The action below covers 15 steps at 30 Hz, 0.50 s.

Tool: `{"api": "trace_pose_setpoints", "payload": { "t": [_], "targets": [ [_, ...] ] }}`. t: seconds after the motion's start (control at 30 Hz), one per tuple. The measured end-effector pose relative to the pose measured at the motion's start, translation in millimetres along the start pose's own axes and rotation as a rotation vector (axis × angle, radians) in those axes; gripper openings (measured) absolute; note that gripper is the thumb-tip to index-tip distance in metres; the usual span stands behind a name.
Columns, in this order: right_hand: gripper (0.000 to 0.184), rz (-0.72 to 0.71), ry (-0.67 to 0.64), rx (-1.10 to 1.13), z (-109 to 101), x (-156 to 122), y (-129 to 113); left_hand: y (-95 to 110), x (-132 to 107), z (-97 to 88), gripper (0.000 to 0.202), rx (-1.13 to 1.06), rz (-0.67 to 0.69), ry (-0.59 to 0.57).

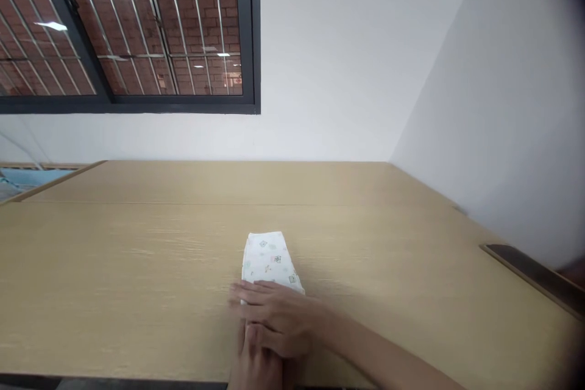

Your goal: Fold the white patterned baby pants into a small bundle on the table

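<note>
A white folded cloth (269,259) with small printed pictures lies on the wooden tabletop (137,274), near its front edge. My right hand (283,314) reaches in from the right and lies across the near part of the cloth, its fingers stretched out and pointing left; they are slightly blurred. My left hand (256,362) comes up from the bottom, under my right hand and at the near end of the cloth. Its fingers are mostly covered, so whether it grips the cloth does not show.
A white wall stands behind the table and another on the right. A dark-framed window (251,30) with metal bars is at the upper left. A dark recessed slot (534,274) runs along the table's right side. Something light blue (36,177) shows beyond the left edge.
</note>
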State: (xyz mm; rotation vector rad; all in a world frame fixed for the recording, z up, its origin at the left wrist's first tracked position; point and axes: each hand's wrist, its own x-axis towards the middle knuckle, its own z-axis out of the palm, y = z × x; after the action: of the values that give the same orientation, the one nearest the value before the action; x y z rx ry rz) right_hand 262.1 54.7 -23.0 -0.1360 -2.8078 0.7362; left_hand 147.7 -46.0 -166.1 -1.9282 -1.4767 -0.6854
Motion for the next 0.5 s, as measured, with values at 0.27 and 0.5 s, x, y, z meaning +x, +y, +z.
{"api": "trace_pose_setpoints", "payload": {
  "t": [0.27, 0.5],
  "targets": [
    [0.054, 0.064, -0.002, -0.262, 5, 13, 62, -4, 6, 0.1, 0.065, 0.109, 0.010, -0.047],
    [0.058, 0.162, 0.040, -0.350, -15, 26, 105, 5, 6, -2.0, 0.088, 0.009, -0.124, -0.126]
  ]
}}
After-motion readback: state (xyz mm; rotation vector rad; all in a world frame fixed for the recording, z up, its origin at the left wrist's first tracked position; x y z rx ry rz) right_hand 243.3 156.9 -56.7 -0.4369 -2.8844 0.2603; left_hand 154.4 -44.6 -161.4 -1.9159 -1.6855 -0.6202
